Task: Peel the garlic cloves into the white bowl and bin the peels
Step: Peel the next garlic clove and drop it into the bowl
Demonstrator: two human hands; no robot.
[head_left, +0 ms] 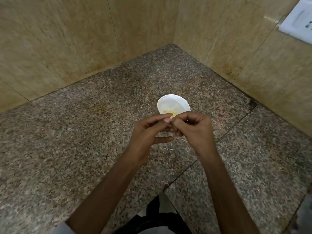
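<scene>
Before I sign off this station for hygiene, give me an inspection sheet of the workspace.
Surface: speckled granite counter, seams, stains near the walls.
Job's things: white bowl holding pale garlic pieces; garlic clove between the hands; no bin in view.
Clutter: a few peel scraps on the counter under the hands.
Grippers: left hand and right hand both pinch the clove, just in front of the bowl.
Cables: nothing seen.
Surroundings: beige stone walls meeting in a corner; white wall plate, upper right.
</scene>
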